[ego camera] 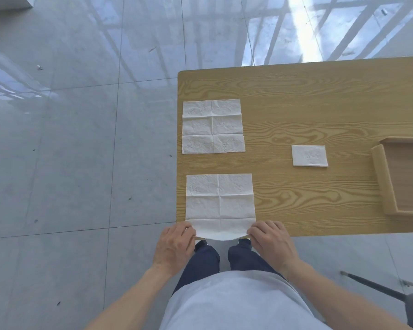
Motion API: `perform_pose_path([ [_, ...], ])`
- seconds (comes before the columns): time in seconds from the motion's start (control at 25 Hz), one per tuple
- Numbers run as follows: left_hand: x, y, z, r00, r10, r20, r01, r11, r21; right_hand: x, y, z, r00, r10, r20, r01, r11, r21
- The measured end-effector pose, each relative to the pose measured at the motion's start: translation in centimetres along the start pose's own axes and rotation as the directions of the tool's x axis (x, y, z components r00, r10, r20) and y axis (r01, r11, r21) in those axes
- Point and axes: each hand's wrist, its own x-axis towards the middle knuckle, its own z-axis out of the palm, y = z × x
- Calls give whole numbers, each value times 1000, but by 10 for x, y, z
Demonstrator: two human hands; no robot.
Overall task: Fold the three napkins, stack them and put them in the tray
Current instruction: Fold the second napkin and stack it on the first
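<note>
— Paper, thin and creased; we are pinching the near edge of the nearest napkin [221, 206] at both corners, the left hand [175, 246] on the left corner and the right hand [271, 244] on the right, fingers curled round the paper, and that edge is sagging a little over the table's near edge.

— So how are we doing this fold well?

— We are judging it best to be lifting both corners level, carrying the near edge away from us along the old crease lines, and pressing flat only once the edges are matching; pulling unevenly is likely skewing a sheet this light, and tugging too hard is risking a tear.

— And how far along are we?

— One folded napkin [309, 155] is lying small and flat further out to the right, just short of the wooden tray [382, 177], which is sitting at the right side and running out of view with nothing showing inside it; a second open napkin [213, 126] is lying beyond the one we are holding, near the table's left edge; so we are reckoning one done and two to go.

— And around us?

— We are working on a light wood-grain table [320, 96]; beyond it, grey glossy floor tiles [69, 139] are reflecting window bars.
</note>
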Motion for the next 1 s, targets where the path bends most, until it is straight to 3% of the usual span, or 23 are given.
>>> perform_pose_path([
  [0.28, 27, -8, -15, 952, -294, 86, 306, 927, -216, 29, 3, -30, 975, 139, 171, -164, 976, 142],
  [0.52, 61, -12, -21, 910, -386, 150, 414, 853, -318, 62, 10, -41, 952, 247, 181, -282, 938, 202],
  [0.8, 97, -16, -23, 860, -434, 270, 500, 824, -268, 93, 16, -33, 924, 301, 236, -335, 935, 119],
  [1.0, 104, -14, -19, 872, -435, 222, 468, 876, -119, 103, 21, -24, 907, 338, 250, -351, 936, 8],
])
